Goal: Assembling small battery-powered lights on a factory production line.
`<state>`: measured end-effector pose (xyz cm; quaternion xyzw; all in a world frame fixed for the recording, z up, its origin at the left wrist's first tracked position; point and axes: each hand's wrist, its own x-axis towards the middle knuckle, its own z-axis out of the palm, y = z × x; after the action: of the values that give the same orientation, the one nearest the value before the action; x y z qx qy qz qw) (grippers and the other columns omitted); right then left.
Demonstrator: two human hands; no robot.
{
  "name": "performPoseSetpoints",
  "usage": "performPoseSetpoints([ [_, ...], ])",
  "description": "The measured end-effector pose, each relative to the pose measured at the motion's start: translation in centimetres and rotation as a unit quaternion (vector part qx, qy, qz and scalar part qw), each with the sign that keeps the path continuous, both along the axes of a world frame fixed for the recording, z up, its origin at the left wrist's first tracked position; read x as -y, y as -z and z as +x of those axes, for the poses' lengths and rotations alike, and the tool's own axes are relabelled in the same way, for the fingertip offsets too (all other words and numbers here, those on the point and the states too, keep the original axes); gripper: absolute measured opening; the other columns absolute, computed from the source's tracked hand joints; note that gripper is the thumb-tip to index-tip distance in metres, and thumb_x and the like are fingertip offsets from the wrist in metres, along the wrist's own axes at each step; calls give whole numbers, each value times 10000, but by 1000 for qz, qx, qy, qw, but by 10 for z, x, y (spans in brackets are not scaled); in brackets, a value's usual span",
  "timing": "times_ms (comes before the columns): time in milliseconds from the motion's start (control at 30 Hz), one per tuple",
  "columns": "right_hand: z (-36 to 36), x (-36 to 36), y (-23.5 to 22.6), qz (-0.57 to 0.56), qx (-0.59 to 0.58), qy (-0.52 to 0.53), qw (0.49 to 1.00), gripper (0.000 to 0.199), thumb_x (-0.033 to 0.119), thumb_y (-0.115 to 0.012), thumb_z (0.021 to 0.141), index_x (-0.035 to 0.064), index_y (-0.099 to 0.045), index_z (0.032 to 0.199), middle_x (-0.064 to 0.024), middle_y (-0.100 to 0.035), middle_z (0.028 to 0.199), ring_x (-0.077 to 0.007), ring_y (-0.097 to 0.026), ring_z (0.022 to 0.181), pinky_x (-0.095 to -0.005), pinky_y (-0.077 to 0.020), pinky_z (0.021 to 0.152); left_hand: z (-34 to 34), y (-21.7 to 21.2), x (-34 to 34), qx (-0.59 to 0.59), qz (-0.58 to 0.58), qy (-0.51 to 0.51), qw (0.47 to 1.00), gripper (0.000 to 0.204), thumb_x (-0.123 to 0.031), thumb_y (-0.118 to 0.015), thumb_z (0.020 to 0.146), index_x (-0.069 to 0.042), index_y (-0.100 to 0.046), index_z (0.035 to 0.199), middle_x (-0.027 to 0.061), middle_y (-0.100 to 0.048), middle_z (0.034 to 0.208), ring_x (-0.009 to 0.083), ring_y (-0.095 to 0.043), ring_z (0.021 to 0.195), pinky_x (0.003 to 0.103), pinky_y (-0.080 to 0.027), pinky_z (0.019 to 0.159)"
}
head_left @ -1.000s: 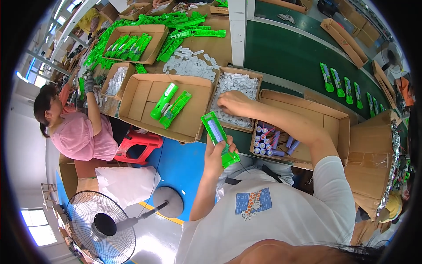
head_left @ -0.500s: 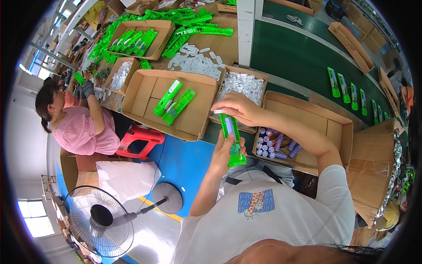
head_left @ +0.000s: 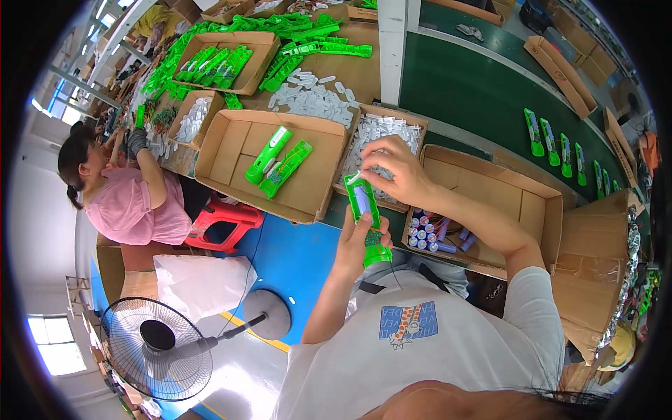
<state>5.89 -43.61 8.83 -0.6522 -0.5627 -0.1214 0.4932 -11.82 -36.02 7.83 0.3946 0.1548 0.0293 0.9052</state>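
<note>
While the left hand (head_left: 358,241) grips the lower end of a green plastic torch body (head_left: 367,218) and holds it upright in front of the chest, the right hand (head_left: 392,166) is closed on its top end, with the fingertips pinching there; if they also hold a small white part cannot be told. A pale blue battery seems to sit already inside the open body. It looks like the step of fitting a piece into the shell, and the next move probably needs a careful press from the right fingers while the left hand keeps the body steady.

Just behind the right hand stands a box of small white parts (head_left: 392,133). To the right, near the forearm, a larger cardboard box (head_left: 532,203) holds blue batteries (head_left: 428,232) in one corner. To the left, another open box (head_left: 231,150) has two finished green torches (head_left: 276,159) inside. Farther away, a green conveyor belt (head_left: 476,91) carries more torches. At the left, a person in a pink shirt (head_left: 126,206) works at the same table, and a fan (head_left: 157,346) stands on the floor.
</note>
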Motion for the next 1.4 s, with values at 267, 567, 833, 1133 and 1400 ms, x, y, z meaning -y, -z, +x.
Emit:
performPoseSetpoints([
  [267, -3, 19, -9, -76, -197, -3, 977, 171, 113, -732, 814, 62, -572, 845, -40, -564, 952, -187, -523, 1011, -307, -456, 774, 9, 8, 0, 54, 253, 12, 966, 303, -296, -428, 1027, -50, -318, 1167, 98, -552, 858, 156, -579, 648, 282, -500, 576],
  [567, 129, 99, 2, -6, -284, 65, 956, 166, 26, -472, 943, 38, -609, 1034, -11, -590, 898, -135, -568, 915, -279, -461, 821, 34, -14, -86, 113, 296, 117, 941, 333, -216, -556, 963, 38, -561, 1178, 164, -627, 1117, 245, -647, 953, 320, -511, 822],
  [833, 400, 302, 145, -530, 150, 537, 639, 194, 183, -483, 879, 160, -630, 1004, -118, -669, 907, -331, -659, 913, -487, -544, 706, 44, 24, -210, -184, 901, 5, 393, 573, -109, -741, 649, -31, -528, 1176, 182, -602, 1019, 367, -587, 965, 471, -484, 830],
  [1133, 73, 108, -48, -156, -248, 4, 956, 186, 183, -614, 937, 73, -636, 1086, -42, -658, 976, -134, -637, 917, -289, -522, 801, 46, -23, -37, -29, 211, -17, 977, 392, -83, -627, 890, -58, -409, 1216, 63, -575, 941, 204, -633, 820, 339, -548, 729],
  [1400, -24, 93, -37, -57, -50, 4, 997, 111, 86, -768, 777, 36, -705, 853, -66, -661, 777, -176, -630, 691, -288, -489, 576, 48, -4, 38, 121, 258, -20, 958, 603, 133, -473, 842, -63, -223, 1355, 93, -464, 1177, 184, -503, 1108, 317, -433, 947],
])
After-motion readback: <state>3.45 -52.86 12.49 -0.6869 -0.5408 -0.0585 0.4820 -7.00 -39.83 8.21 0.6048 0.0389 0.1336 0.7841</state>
